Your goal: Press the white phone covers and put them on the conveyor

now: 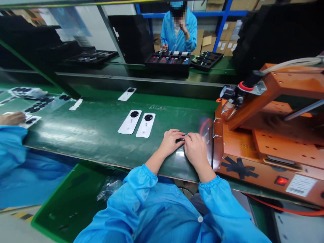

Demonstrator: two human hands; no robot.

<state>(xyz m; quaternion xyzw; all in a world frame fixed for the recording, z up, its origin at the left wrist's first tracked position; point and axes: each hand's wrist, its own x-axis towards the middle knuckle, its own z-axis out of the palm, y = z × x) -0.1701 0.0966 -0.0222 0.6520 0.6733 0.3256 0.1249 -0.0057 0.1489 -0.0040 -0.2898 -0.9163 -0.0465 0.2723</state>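
Note:
My left hand and my right hand meet over the green bench near its front edge, fingertips together. Their fingers are curled around something small and dark, mostly hidden between them. To the left of my hands lie two white panels with round black camera rings, one nearer and one beside it. A third white panel rests farther back on the bench.
An orange press machine stands at the right. A green bin sits below the bench's front edge. Another person's hand is at the far left. Across the bench, a person sits behind black trays.

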